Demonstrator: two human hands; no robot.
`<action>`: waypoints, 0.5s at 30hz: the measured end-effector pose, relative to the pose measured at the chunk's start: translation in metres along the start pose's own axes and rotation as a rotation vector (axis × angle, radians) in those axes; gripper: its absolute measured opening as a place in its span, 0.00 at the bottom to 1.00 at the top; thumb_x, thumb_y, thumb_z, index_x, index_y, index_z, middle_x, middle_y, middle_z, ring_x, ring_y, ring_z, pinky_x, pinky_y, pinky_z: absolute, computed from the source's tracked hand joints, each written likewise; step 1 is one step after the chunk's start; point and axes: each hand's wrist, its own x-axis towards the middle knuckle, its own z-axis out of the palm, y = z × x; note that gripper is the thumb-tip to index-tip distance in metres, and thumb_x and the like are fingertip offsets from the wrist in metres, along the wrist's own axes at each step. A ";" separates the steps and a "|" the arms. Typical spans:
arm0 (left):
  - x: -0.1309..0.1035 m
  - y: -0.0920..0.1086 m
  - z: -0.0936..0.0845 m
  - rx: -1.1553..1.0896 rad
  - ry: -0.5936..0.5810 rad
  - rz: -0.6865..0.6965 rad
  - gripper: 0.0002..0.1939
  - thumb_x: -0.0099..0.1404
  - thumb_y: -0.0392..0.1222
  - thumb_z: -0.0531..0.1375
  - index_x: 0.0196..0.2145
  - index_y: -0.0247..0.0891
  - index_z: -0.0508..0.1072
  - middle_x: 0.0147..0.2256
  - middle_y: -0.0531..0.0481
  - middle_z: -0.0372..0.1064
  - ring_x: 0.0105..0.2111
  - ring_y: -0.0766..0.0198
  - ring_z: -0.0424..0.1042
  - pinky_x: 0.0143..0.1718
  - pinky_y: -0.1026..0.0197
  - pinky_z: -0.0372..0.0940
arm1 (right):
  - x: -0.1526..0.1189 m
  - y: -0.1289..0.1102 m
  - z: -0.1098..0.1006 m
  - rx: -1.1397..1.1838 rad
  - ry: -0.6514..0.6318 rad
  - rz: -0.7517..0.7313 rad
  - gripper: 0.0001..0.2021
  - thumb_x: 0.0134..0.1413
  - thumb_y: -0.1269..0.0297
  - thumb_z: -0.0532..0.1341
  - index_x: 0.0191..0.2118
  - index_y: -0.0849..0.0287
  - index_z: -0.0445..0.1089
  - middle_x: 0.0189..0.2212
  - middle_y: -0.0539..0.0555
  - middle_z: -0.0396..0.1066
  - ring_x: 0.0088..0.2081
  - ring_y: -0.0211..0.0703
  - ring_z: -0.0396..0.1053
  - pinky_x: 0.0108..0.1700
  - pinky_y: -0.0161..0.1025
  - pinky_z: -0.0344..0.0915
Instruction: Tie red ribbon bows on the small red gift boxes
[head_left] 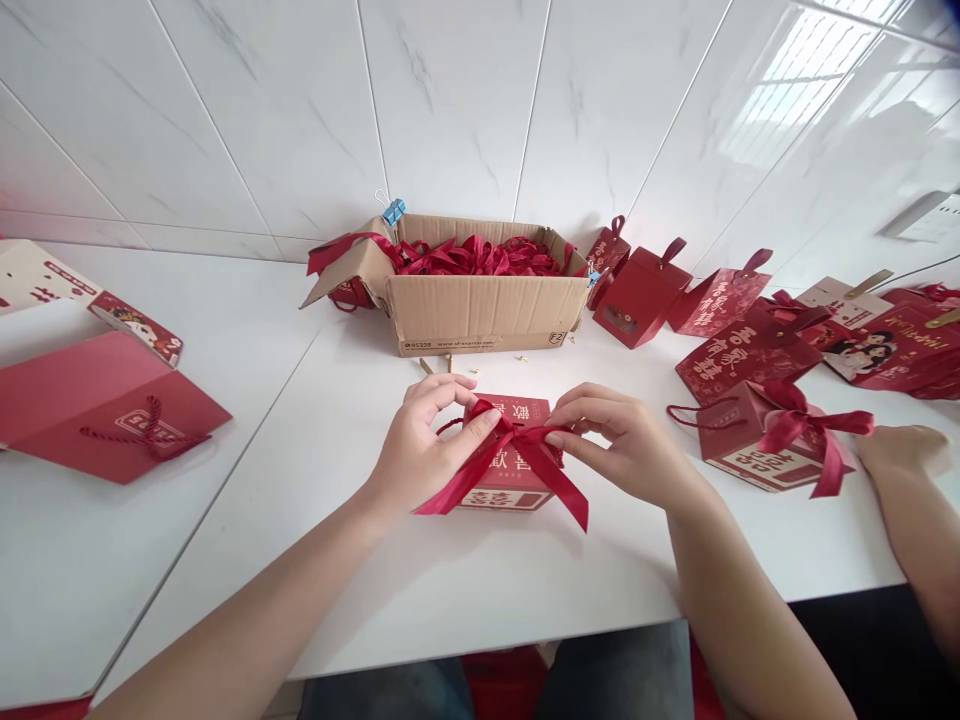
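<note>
A small red gift box point(517, 462) with pale printed characters stands on the white table in front of me. Across its top runs a red ribbon point(566, 492) tied in a bow, its two tails hanging down over the near side. My left hand point(435, 430) pinches the bow's left loop between thumb and fingers. On the other side, my right hand point(611, 435) pinches the right loop. Part of a dark red cord shows behind my left fingers; the back of the box is hidden.
A cardboard carton point(487, 310) full of red ribbons stands by the tiled wall. Several finished-looking red boxes point(645, 295) are at the right, one with a bow point(814, 430) near another person's arm point(907, 480). A red gift bag point(112, 400) lies left.
</note>
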 end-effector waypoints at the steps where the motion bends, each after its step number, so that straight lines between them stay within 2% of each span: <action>1: -0.002 0.001 0.001 0.028 0.020 0.024 0.12 0.58 0.52 0.62 0.31 0.41 0.71 0.46 0.46 0.69 0.52 0.52 0.65 0.55 0.46 0.58 | 0.000 -0.001 0.002 0.010 0.020 0.000 0.04 0.58 0.64 0.60 0.35 0.57 0.72 0.34 0.54 0.72 0.33 0.39 0.71 0.34 0.38 0.70; 5: -0.007 0.005 0.002 0.128 0.083 0.177 0.17 0.59 0.46 0.63 0.44 0.43 0.64 0.46 0.48 0.68 0.50 0.55 0.67 0.52 0.49 0.60 | 0.002 -0.005 0.014 0.097 0.100 0.041 0.03 0.59 0.65 0.58 0.35 0.58 0.68 0.30 0.51 0.72 0.30 0.37 0.70 0.31 0.36 0.68; 8: -0.009 0.006 0.002 0.156 0.017 0.319 0.10 0.60 0.40 0.61 0.37 0.42 0.61 0.45 0.48 0.68 0.49 0.57 0.66 0.53 0.49 0.59 | 0.002 -0.004 0.020 0.147 0.153 0.071 0.02 0.59 0.66 0.59 0.35 0.57 0.67 0.30 0.51 0.72 0.30 0.36 0.69 0.31 0.35 0.68; 11: -0.009 0.005 0.000 0.252 -0.047 0.382 0.08 0.61 0.39 0.61 0.30 0.41 0.63 0.47 0.46 0.63 0.52 0.54 0.60 0.53 0.49 0.59 | 0.001 -0.003 0.022 0.181 0.173 0.077 0.02 0.58 0.66 0.59 0.35 0.57 0.65 0.29 0.50 0.70 0.29 0.36 0.69 0.30 0.35 0.68; 15: -0.009 0.005 -0.002 0.403 0.013 0.461 0.06 0.59 0.41 0.62 0.29 0.41 0.67 0.40 0.46 0.60 0.44 0.54 0.60 0.47 0.49 0.61 | 0.001 -0.003 0.020 0.184 0.162 0.079 0.03 0.59 0.65 0.59 0.34 0.57 0.64 0.28 0.50 0.70 0.28 0.36 0.70 0.29 0.35 0.68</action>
